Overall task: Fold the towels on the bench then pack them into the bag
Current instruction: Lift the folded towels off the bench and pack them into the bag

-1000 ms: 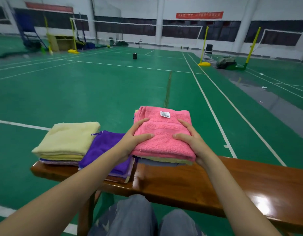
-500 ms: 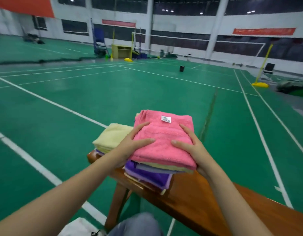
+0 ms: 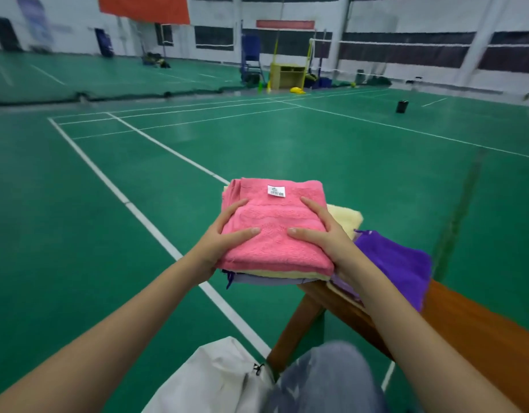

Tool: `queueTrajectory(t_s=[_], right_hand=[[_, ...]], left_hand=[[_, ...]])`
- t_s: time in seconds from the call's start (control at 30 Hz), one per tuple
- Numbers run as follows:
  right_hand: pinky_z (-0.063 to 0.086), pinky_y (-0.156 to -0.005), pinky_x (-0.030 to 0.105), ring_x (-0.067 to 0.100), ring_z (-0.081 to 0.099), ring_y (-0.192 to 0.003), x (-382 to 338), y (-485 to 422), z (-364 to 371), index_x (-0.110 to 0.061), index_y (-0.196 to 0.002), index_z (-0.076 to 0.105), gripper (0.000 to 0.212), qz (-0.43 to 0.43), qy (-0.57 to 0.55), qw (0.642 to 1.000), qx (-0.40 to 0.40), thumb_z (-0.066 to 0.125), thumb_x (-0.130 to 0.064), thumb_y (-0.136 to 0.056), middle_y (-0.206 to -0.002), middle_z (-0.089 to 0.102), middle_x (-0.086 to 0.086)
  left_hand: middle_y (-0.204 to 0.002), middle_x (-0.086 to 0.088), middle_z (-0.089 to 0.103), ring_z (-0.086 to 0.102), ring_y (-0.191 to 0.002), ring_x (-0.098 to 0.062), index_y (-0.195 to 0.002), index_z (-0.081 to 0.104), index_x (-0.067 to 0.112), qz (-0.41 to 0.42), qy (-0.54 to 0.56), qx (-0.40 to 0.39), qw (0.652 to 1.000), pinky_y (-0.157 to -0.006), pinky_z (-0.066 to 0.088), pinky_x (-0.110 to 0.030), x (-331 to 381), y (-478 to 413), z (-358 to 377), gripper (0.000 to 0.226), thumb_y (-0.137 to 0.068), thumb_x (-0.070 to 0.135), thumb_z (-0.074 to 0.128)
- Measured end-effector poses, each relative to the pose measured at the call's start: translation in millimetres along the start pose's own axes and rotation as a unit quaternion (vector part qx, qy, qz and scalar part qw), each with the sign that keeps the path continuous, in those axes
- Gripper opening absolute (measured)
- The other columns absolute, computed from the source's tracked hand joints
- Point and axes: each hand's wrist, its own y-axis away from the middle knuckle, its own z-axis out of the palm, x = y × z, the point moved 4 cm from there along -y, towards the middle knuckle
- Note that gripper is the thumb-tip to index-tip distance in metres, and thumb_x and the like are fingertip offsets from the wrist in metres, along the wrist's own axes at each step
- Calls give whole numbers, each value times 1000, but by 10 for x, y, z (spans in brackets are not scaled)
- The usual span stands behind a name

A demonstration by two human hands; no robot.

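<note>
Pink towel point(image 3: 272, 234), with a white label point(image 3: 276, 191) at its far edge, tops a folded stack point(image 3: 276, 275) of at least 3 layers. The stack is held out past the end of the wooden bench point(image 3: 465, 332), above the green floor.

The likely risk is that the lower layers, pale yellow and grey-blue, are only squeezed from the sides. They may slide out or sag open on the way to the bag, undoing the folds. A purple loop dangling from the stack's near left corner might also snag.

The white bag point(image 3: 215, 380) lies low beside the bench's leg. Its mouth does not show as open, so the stack may catch on the rim while both hands are busy.

The left hand point(image 3: 218, 245) clamps the stack's left side and the right hand point(image 3: 325, 236) its right side. The thumbs press on top, pointing toward each other, and the other fingers wrap the edges. The hands are apart, with the stack between them.

A purple towel point(image 3: 397, 260) and a pale yellow towel point(image 3: 346, 217) lie on the bench's end, just behind the right hand.
</note>
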Motion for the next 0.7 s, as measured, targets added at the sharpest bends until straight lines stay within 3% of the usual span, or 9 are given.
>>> queueTrajectory(t_s=[0.1,0.23,0.53,0.7], right_hand=[[53,-65,19,14,59,-101,158,-94,313,-40,-133,46,73,26,-13,999,-36,77,-16,-72,-125,48,-5],[54,-79,31,21,57,-109,414,-134,576,-45,-131,46,74,54,-4,997,-57,80,-21,-69,-135,43,0],[54,-84,37,21,54,-108,1132,-74,972,-47,-131,43,72,134,35,985,-98,78,-23,-73,-133,40,-2],[54,-84,37,21,56,-107,1591,-60,1150,-46,-132,43,72,172,43,976,-124,77,-21,-74,-130,42,-2]], left_hand=[[-130,0,51,66,-101,-24,-122,54,47,-6,3,21,1000,-70,56,-29,-103,124,-307,79,-49,34,81],[-127,0,52,67,-99,-23,-125,52,44,-20,13,49,999,-70,57,-29,-309,264,-569,84,-46,34,81],[-126,4,54,64,-105,-20,-119,55,45,-65,42,108,991,-75,56,-27,-1056,616,-979,77,-47,35,81],[-129,2,53,62,-105,-17,-121,54,41,-85,72,148,983,-73,55,-25,-1520,791,-1164,73,-55,24,81]])
